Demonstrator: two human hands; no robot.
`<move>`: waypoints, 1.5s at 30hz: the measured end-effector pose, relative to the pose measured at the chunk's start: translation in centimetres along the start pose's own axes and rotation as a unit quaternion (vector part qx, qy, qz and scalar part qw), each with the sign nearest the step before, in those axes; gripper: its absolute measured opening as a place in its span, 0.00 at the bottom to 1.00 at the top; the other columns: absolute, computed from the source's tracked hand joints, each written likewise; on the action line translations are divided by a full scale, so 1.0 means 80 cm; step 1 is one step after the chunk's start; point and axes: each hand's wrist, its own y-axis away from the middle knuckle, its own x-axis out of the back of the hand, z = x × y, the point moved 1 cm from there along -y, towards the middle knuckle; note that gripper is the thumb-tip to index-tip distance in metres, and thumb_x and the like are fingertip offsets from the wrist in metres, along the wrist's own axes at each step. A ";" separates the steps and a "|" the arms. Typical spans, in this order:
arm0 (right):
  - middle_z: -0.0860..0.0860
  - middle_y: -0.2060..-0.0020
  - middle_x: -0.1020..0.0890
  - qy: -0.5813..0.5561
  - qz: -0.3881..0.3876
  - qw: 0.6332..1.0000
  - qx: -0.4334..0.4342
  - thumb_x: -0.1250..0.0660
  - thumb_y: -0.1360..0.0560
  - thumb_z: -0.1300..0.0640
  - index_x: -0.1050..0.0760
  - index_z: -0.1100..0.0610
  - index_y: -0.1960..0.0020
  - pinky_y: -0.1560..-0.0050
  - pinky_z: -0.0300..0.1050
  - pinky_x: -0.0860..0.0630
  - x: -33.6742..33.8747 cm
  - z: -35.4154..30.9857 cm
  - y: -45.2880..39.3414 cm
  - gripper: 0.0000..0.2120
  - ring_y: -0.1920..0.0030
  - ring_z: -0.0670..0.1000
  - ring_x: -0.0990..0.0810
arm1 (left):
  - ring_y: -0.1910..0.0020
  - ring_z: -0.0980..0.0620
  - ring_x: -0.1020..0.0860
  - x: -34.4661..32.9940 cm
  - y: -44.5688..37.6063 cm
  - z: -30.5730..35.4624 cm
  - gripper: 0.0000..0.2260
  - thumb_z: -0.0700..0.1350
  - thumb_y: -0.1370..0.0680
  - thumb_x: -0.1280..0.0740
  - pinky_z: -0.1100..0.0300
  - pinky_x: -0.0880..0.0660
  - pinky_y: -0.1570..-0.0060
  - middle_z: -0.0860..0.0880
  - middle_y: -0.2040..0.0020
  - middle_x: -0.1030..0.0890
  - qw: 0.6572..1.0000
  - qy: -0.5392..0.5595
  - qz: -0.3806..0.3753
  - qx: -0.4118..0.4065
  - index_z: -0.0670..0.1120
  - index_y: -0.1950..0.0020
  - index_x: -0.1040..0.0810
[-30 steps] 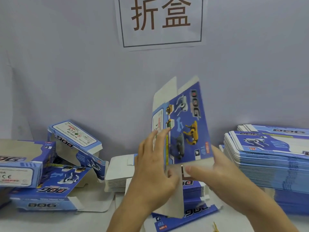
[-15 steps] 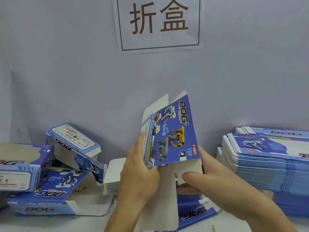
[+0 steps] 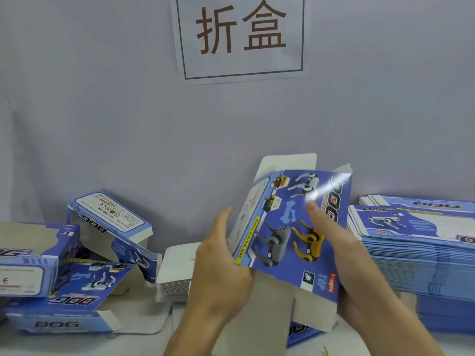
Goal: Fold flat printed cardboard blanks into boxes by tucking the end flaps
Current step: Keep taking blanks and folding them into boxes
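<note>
Head view, left to right: folded blue boxes lie heaped on the tabletop, a white-backed stack beside them. Left hand grips the printed blank by its left edge, held up mid-frame; right hand clasps its right side, thumb on the print. Flat blanks pile high at right.
</note>
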 end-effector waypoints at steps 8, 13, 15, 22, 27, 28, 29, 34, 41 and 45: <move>0.55 0.50 0.14 -0.017 0.058 0.998 -0.028 0.29 0.33 0.49 0.20 0.57 0.40 0.61 0.50 0.17 -0.003 0.022 0.006 0.23 0.54 0.58 0.13 | 0.39 0.70 0.25 0.017 0.008 0.028 0.38 0.40 0.29 0.28 0.76 0.26 0.52 0.72 0.38 0.25 0.978 0.101 -0.171 -0.062 0.70 0.30 0.40; 0.55 0.53 0.13 0.019 -0.014 0.999 -0.023 0.25 0.37 0.50 0.22 0.56 0.40 0.68 0.46 0.18 -0.004 0.019 0.010 0.27 0.58 0.57 0.13 | 0.46 0.79 0.27 0.044 -0.002 0.032 0.39 0.62 0.35 0.27 0.65 0.23 0.45 0.74 0.33 0.32 0.972 0.150 -0.178 0.036 0.72 0.28 0.43; 0.54 0.52 0.13 0.062 -0.079 0.995 -0.029 0.20 0.36 0.52 0.23 0.55 0.39 0.64 0.46 0.18 -0.010 0.022 0.015 0.28 0.56 0.57 0.13 | 0.42 0.76 0.27 0.053 -0.008 0.032 0.49 0.75 0.42 0.31 0.51 0.28 0.33 0.74 0.32 0.33 0.978 0.181 -0.088 0.064 0.68 0.24 0.44; 0.43 0.47 0.16 0.170 -0.073 0.982 0.033 0.23 0.34 0.46 0.36 0.42 0.29 0.58 0.38 0.18 -0.043 0.044 0.016 0.38 0.49 0.46 0.15 | 0.52 0.52 0.15 0.038 -0.008 0.032 0.34 0.57 0.35 0.26 0.56 0.17 0.58 0.54 0.47 0.15 0.967 0.249 0.020 0.041 0.53 0.31 0.30; 0.43 0.41 0.19 0.189 -0.044 0.981 0.026 0.22 0.37 0.38 0.47 0.34 0.25 0.46 0.53 0.18 -0.026 0.048 0.009 0.49 0.45 0.47 0.16 | 0.51 0.51 0.15 0.022 -0.005 0.032 0.24 0.47 0.27 0.29 0.60 0.18 0.62 0.55 0.48 0.15 0.961 0.275 0.021 0.004 0.56 0.32 0.30; 0.41 0.41 0.18 0.168 -0.044 0.985 0.019 0.23 0.35 0.37 0.46 0.33 0.25 0.47 0.52 0.18 -0.022 0.047 0.007 0.46 0.45 0.45 0.16 | 0.51 0.53 0.15 0.020 -0.005 0.031 0.26 0.48 0.27 0.28 0.61 0.18 0.61 0.56 0.47 0.16 0.962 0.274 0.016 0.002 0.56 0.30 0.31; 0.36 0.44 0.18 0.156 -0.037 0.987 0.029 0.25 0.34 0.37 0.45 0.32 0.26 0.51 0.43 0.17 -0.018 0.045 0.006 0.43 0.47 0.39 0.17 | 0.51 0.55 0.15 0.019 -0.004 0.031 0.28 0.49 0.28 0.28 0.63 0.19 0.60 0.58 0.46 0.16 0.962 0.273 0.011 0.001 0.56 0.29 0.33; 0.33 0.47 0.18 0.172 -0.008 0.974 0.146 0.30 0.32 0.39 0.42 0.30 0.27 0.57 0.32 0.20 -0.008 0.028 0.005 0.37 0.46 0.38 0.18 | 0.48 0.57 0.16 0.009 0.004 0.030 0.34 0.54 0.31 0.28 0.65 0.19 0.57 0.58 0.42 0.17 0.968 0.247 -0.043 0.002 0.60 0.26 0.37; 0.36 0.43 0.19 0.183 -0.094 0.966 0.158 0.33 0.27 0.49 0.40 0.33 0.27 0.53 0.36 0.19 -0.013 0.029 0.014 0.32 0.42 0.42 0.19 | 0.44 0.52 0.17 0.016 -0.002 0.037 0.37 0.66 0.30 0.28 0.57 0.17 0.53 0.54 0.39 0.19 0.954 0.298 0.005 0.039 0.67 0.26 0.43; 0.38 0.44 0.17 0.195 -0.096 0.966 0.139 0.29 0.30 0.49 0.42 0.25 0.31 0.57 0.37 0.18 -0.009 0.025 0.011 0.36 0.47 0.44 0.16 | 0.53 0.53 0.15 0.005 -0.002 0.039 0.33 0.60 0.30 0.32 0.61 0.18 0.62 0.56 0.51 0.15 0.960 0.267 0.077 -0.038 0.58 0.27 0.38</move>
